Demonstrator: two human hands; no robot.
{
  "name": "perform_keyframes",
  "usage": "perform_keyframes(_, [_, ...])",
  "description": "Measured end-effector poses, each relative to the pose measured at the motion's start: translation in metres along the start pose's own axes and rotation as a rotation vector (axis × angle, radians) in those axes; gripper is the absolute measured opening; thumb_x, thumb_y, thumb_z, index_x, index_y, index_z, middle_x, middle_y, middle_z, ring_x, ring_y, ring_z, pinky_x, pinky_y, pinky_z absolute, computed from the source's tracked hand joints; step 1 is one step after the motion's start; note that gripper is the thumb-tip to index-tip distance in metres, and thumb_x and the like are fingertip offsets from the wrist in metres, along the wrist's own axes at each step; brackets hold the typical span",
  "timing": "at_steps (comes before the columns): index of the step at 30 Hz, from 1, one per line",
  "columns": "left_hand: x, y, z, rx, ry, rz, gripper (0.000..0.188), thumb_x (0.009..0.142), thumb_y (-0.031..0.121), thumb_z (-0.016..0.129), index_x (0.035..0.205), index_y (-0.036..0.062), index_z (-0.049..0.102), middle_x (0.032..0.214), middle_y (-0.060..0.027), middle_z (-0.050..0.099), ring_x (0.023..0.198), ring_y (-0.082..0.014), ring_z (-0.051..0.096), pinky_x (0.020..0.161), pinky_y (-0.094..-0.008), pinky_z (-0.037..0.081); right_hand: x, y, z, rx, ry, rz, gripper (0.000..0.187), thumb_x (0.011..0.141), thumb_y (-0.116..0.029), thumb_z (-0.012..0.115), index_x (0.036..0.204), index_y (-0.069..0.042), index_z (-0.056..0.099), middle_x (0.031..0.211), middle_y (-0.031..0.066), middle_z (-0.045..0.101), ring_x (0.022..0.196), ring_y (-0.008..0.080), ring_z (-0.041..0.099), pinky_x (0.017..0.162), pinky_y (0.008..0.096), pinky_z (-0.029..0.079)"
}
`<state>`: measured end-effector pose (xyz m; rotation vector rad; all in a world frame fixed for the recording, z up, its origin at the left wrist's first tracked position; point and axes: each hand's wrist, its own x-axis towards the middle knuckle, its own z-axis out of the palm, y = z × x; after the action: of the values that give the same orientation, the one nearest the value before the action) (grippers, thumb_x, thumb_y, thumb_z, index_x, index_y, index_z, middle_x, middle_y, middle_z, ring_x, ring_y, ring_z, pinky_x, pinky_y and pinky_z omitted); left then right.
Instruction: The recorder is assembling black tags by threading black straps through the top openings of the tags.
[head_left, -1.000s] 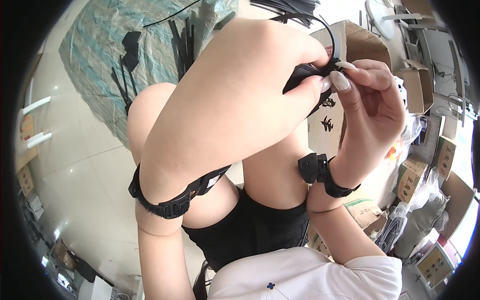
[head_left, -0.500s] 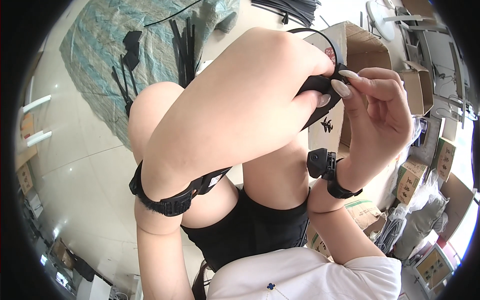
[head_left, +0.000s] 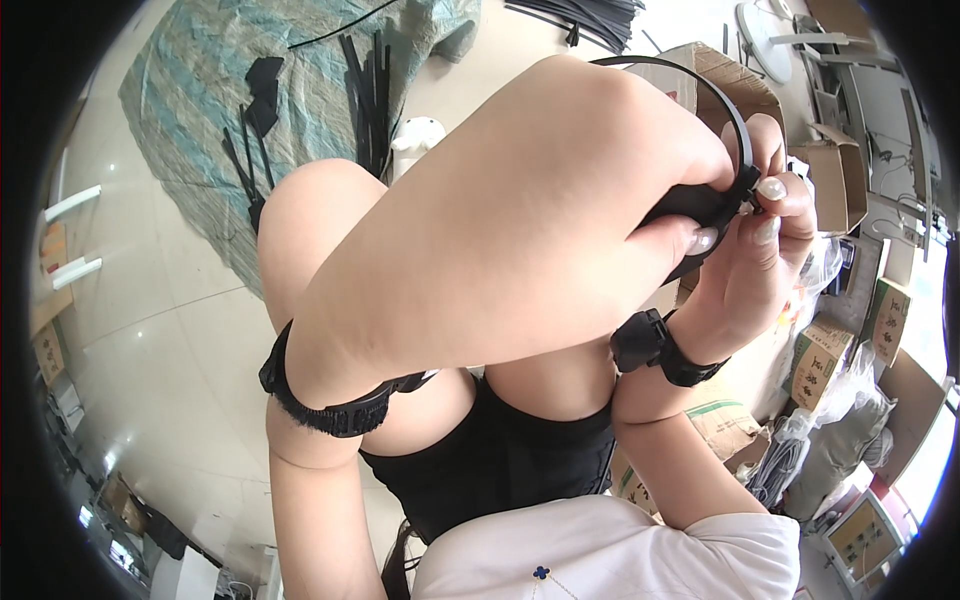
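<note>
My left hand [head_left: 660,140] reaches across to the upper right, fingers closed on a flat black piece [head_left: 690,205] that it partly hides. From that piece a narrow black strap [head_left: 740,125] arcs up and back over the hand. At the right edge of the piece, my right hand [head_left: 765,255] pinches the strap by a small dark fitting between thumb and fingertips. The fitting is too small to make out. Both forearms wear black bands; the right wrist's band carries a small black device [head_left: 640,340].
A greenish striped cloth [head_left: 200,130] on the floor holds black strips [head_left: 370,100] and flat black pieces [head_left: 263,90]. More black strips [head_left: 590,20] lie at the far side. An open cardboard box [head_left: 745,95] stands behind my hands. Cartons [head_left: 825,365] and bags line the right.
Both hands have shifted to the right with the black piece. The strap's loop now shows larger and farther right, and my right hand has turned, its fingers bent more around the fitting.
</note>
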<state>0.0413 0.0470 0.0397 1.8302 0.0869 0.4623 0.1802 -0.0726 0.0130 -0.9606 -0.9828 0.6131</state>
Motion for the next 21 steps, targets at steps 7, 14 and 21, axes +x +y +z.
perform_keyframes(7, [-0.004,-0.001,0.005,-0.057,0.120,0.017,0.024,0.070,-0.006,0.061,0.094,-0.0046,0.060,0.074,-0.0107,0.062,0.064,-0.0130,0.062,0.055,-0.0214,0.048,-0.004,-0.001,0.010,-0.031,0.114,0.033,0.021,0.070,-0.010,0.069,0.087,0.002,0.065,0.087,0.0051,0.048,0.076,0.0110,0.044,0.065,0.0193,0.033])
perform_keyframes(14, [0.010,0.022,-0.002,-0.108,0.121,-0.161,0.024,0.068,-0.003,0.064,0.091,-0.0022,0.061,0.071,-0.0107,0.061,0.056,-0.0149,0.060,0.048,-0.0224,0.045,-0.004,0.004,0.011,0.057,0.214,0.079,0.017,0.073,-0.007,0.069,0.085,-0.001,0.059,0.087,0.0055,0.051,0.080,0.0120,0.048,0.073,0.0204,0.036])
perform_keyframes(21, [0.014,0.008,0.000,0.016,-0.052,-0.161,0.023,0.068,-0.003,0.064,0.091,-0.0021,0.061,0.071,-0.0106,0.061,0.057,-0.0144,0.060,0.048,-0.0229,0.045,-0.005,0.007,0.021,-0.004,0.239,-0.012,0.014,0.078,-0.008,0.064,0.087,0.002,0.058,0.086,0.0059,0.053,0.081,0.0115,0.050,0.076,0.0208,0.036])
